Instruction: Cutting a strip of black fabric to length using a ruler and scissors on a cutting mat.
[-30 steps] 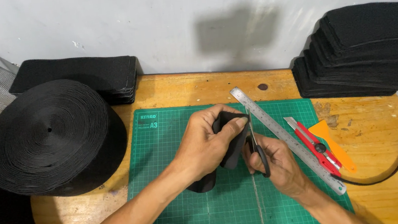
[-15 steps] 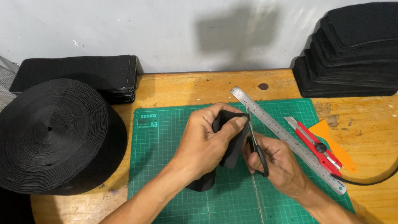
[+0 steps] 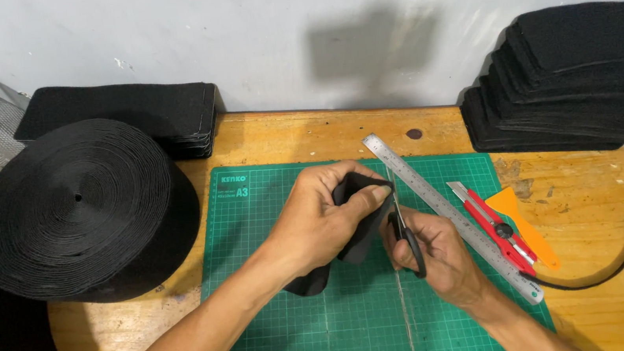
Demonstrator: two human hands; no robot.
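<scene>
Against the frame of a second ago we find almost nothing displaced: both hands and the strap sit where they did, and the blades appear no further along.

The black strap piece (image 3: 350,230) is over the middle of the green cutting mat (image 3: 265,308), its upper end pinched in the left hand (image 3: 318,222), which is closed around it with the fingertips (image 3: 379,191) folded over the edge. Its lower end droops onto the mat. The right hand (image 3: 441,259) is curled through the handles of the black scissors (image 3: 407,235), blades pointing up at the strap beside those fingertips; we cannot tell how far the blades are parted.

Risks noted: the holding fingers lie just beside the cutting line, so a slip could nick them. The limp strap may twist and give a crooked cut.

The steel ruler (image 3: 452,218) lies diagonally just right of the right hand, touching or nearly so; a nudge could push it against the red utility knife (image 3: 493,229) and orange scraper (image 3: 524,221). The large webbing roll (image 3: 77,204) sits well clear at left.
</scene>
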